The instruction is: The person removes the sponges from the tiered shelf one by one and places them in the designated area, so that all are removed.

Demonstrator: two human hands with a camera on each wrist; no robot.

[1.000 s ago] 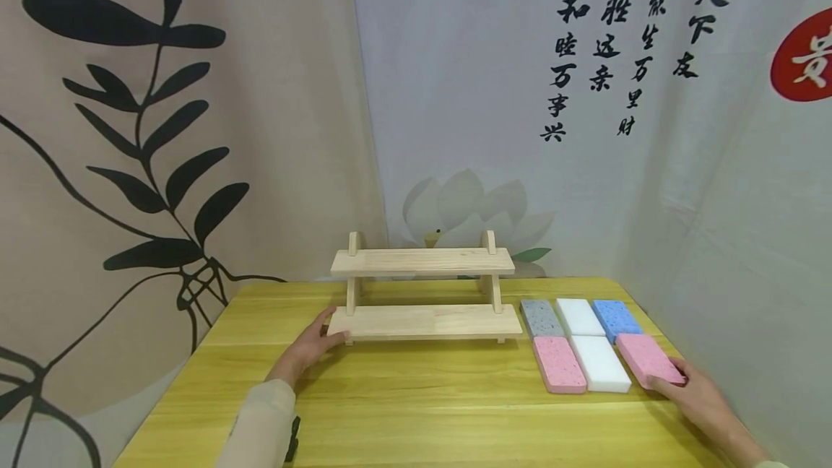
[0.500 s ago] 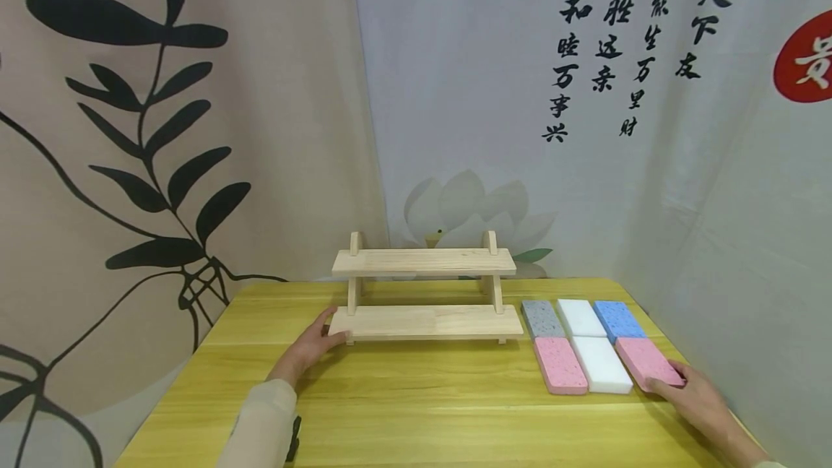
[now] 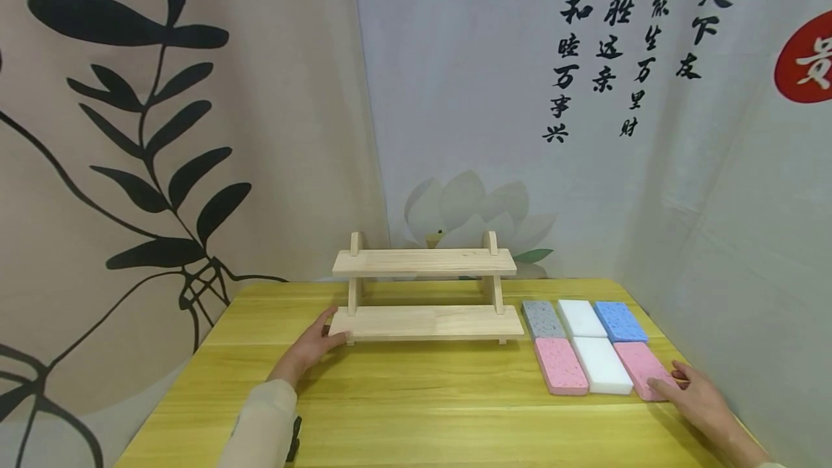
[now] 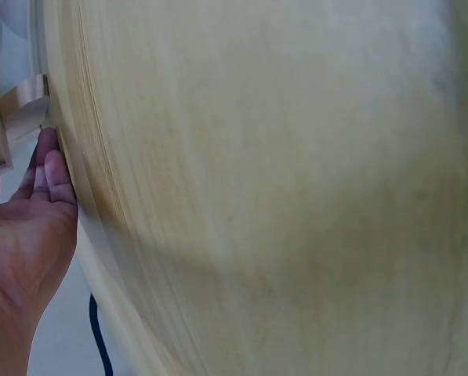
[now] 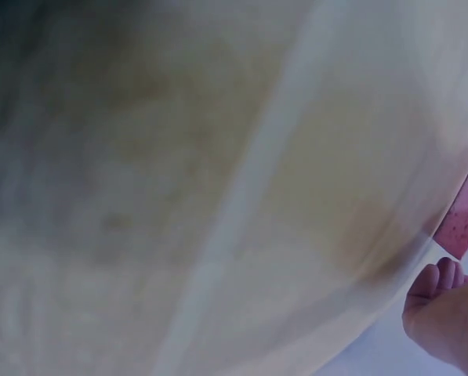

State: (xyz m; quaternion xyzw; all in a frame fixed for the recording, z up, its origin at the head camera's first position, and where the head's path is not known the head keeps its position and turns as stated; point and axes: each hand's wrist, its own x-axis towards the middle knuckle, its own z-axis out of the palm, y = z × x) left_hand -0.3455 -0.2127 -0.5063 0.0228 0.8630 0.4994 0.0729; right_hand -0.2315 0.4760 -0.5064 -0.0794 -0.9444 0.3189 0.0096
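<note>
A two-tier wooden display rack (image 3: 425, 321) stands upright at the back of the table. My left hand (image 3: 310, 349) holds the left end of its lower shelf, thumb at the front corner and fingers at the end; in the left wrist view the left hand (image 4: 30, 243) is beside part of the rack (image 4: 22, 110). On the right, a pink sponge (image 3: 640, 367) lies flat, the near right one in a block of sponges. My right hand (image 3: 702, 399) has its thumb on that sponge's right edge, with the other fingers apart from it. The right wrist view shows the right hand (image 5: 449, 313) near a pink sponge (image 5: 462, 219).
Beside it lie a white sponge (image 3: 601, 365) and another pink sponge (image 3: 561, 365). Behind these are a grey sponge (image 3: 542, 319), a white sponge (image 3: 581, 318) and a blue sponge (image 3: 620, 321). A printed curtain (image 3: 292, 128) hangs behind the wooden table (image 3: 416, 403).
The right pink sponge has gone from tilted in my right hand to flat on the table, against the white and blue sponges. My right fingers have come off it. The left hand stays put.
</note>
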